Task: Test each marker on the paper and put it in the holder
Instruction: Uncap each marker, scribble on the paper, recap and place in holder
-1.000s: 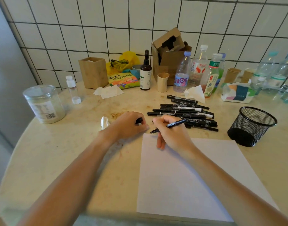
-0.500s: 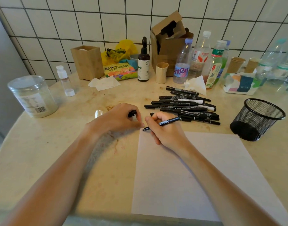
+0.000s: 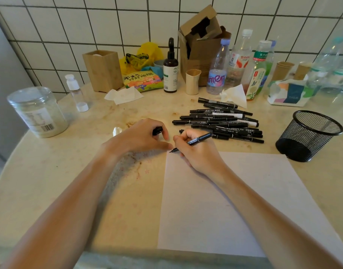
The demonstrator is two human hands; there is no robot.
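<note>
First marker being tested, holder at right apparently empty.
Right hand is pinching the uncapped marker at the blank paper; left hand is curling around its cap; the marker pile is waiting.

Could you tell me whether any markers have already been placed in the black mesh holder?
No, the mesh holder looks empty, and the markers still lie in a pile on the table beside it.

Bare counter lies left of the paper; the marker pile and mesh holder crowd the right.
</note>
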